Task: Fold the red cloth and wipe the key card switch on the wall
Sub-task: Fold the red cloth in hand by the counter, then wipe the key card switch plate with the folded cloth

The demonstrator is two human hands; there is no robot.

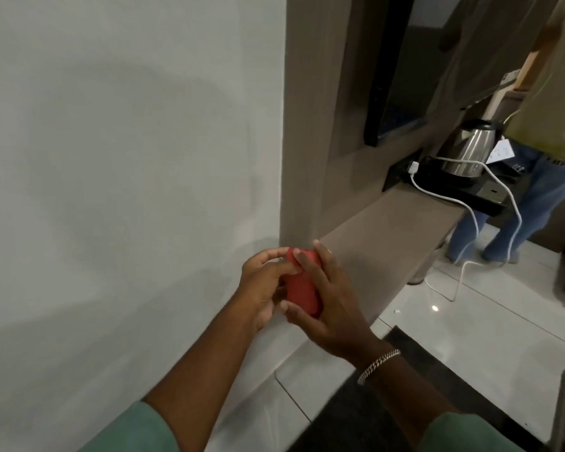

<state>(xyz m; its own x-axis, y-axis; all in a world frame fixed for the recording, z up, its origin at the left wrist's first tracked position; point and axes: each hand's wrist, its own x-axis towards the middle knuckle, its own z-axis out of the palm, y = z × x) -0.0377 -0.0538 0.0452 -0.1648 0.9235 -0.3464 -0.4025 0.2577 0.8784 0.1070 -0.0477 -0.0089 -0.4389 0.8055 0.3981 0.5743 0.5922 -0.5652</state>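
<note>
The red cloth (302,290) is bunched into a small folded pad, held between both hands in front of the white wall (118,158). My left hand (263,282) pinches its left and top edge. My right hand (327,298) wraps around its right side, fingers over the top and thumb underneath. A bracelet sits on my right wrist. No key card switch appears anywhere in this view.
A brown shelf (388,236) juts out to the right of my hands. On it stand a black tray (463,190) and a steel kettle (467,151), with a white cable (470,216) hanging down. Another person (542,125) stands at the far right. A dark mat (405,386) lies on the tiled floor.
</note>
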